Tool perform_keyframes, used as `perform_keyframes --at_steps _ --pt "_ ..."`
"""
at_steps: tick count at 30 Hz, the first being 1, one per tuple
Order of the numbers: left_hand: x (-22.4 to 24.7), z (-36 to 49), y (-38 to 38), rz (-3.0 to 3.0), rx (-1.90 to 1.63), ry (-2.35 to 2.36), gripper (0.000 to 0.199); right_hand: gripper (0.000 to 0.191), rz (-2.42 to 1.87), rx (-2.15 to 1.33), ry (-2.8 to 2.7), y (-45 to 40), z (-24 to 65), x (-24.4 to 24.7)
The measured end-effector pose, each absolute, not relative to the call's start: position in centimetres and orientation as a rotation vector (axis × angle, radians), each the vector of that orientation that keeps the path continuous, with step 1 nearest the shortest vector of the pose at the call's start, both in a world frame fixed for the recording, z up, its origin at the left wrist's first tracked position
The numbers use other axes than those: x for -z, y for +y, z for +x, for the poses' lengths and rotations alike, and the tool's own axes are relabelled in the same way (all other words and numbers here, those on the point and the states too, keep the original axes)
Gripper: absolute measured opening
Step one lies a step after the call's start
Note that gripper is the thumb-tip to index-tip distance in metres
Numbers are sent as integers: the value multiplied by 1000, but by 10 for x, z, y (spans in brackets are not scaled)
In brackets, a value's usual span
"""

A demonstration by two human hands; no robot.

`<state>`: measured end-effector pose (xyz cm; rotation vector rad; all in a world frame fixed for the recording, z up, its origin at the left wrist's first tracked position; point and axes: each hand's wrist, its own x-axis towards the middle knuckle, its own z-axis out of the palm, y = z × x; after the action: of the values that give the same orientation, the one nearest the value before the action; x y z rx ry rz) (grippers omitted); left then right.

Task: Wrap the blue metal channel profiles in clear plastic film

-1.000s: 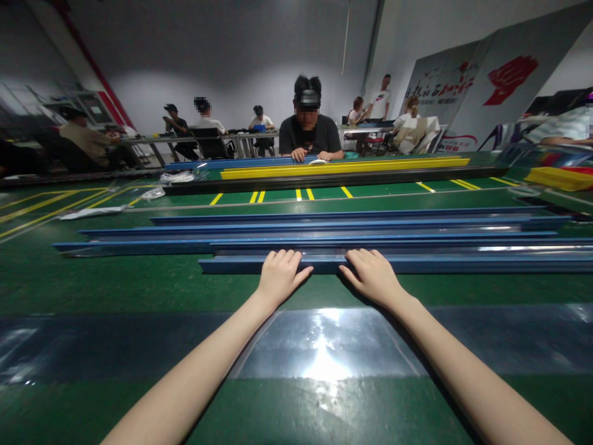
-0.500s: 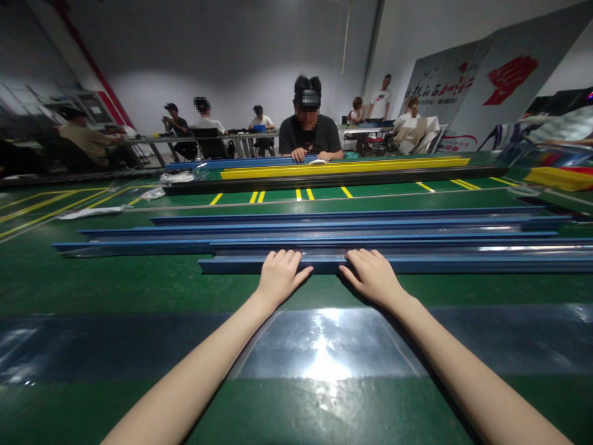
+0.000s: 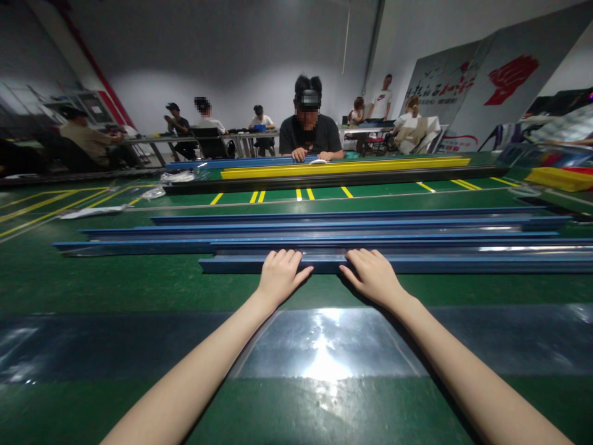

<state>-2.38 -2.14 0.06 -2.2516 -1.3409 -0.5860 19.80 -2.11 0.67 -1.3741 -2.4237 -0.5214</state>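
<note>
Both hands rest on the nearest blue rail [image 3: 463, 266], a long channel lying across the green table [image 3: 176, 290]. My left hand [image 3: 280, 272] curls its fingers over the rail, thumb along the near side. To its right, my right hand [image 3: 370, 272] grips the same rail in a mirrored way, its thumb pointing inward. A stretch of bare rail shows between the two thumbs. Behind it lie several more blue rails [image 3: 347, 214], roughly parallel. A clear plastic strip [image 3: 324, 346] lies flat on the table beneath my forearms.
Across the table a person [image 3: 309, 133] in a dark shirt has both hands by a yellow rail [image 3: 347, 167] and a black rail [image 3: 333, 180]. Crumpled plastic [image 3: 178, 177] lies at the left, a yellow tray [image 3: 558, 178] at the right. Other people sit behind.
</note>
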Motion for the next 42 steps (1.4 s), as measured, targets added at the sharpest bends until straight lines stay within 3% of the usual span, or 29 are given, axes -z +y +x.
perform_keyframes --at_steps 42 --pt "-1 -23 -22 -2262 578 -1348 33 26 -1382 514 -2422 -22 198 -7"
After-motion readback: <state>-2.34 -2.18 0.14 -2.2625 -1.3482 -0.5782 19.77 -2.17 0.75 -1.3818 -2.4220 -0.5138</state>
